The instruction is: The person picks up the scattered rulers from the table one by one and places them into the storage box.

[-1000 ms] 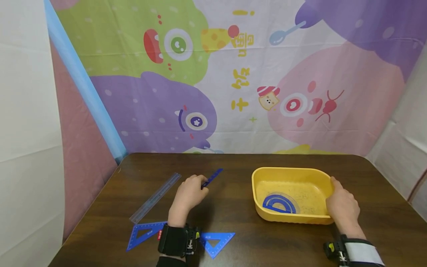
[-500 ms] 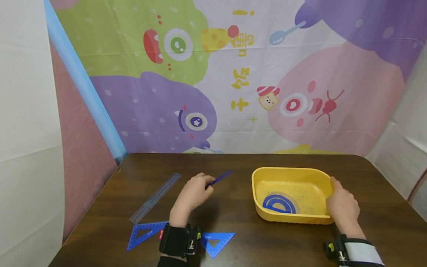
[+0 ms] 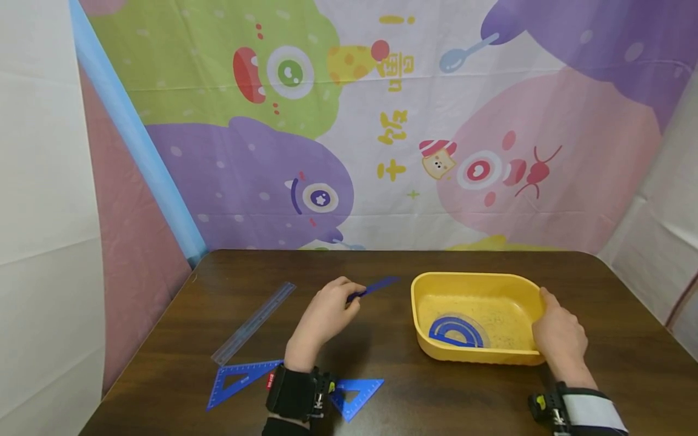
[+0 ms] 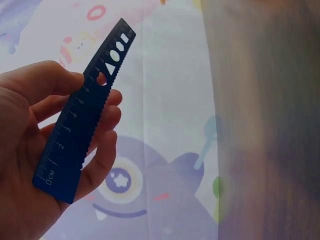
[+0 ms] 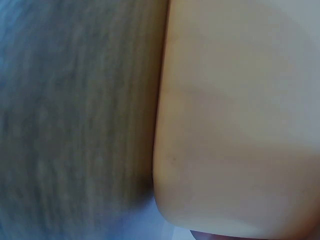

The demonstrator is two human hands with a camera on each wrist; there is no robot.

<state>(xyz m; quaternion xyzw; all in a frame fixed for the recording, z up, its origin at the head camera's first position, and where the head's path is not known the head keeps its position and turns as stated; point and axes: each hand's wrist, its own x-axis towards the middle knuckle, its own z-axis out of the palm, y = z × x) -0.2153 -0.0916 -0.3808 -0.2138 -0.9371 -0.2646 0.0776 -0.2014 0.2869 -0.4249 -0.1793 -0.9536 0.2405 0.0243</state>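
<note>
My left hand (image 3: pixel 327 312) holds a short blue ruler (image 4: pixel 82 115) between thumb and fingers, raised over the table. In the left wrist view the ruler shows centimetre marks, a wavy edge and cut-out shapes. Its far end points right, towards a yellow plastic basin (image 3: pixel 480 357). My right hand (image 3: pixel 561 333) grips the basin at its right rim; the right wrist view is mostly filled by the basin's outer wall (image 5: pixel 230 125). Inside the basin, near its front left, lies a blue protractor (image 3: pixel 457 332) with a clear curved piece beside it.
On the brown table (image 3: pixel 414 399) a clear long ruler (image 3: pixel 253 324) lies slanted at the left. Two blue set squares lie nearer: a larger triangle (image 3: pixel 218 387) and a smaller triangle (image 3: pixel 368 393), each partly behind the left wrist strap. A cartoon cloth (image 3: pixel 382 224) hangs behind the table.
My left hand has moved right and slightly away from me with the blue ruler, whose tip is now closer to the basin. The right hand and basin have stayed put.
</note>
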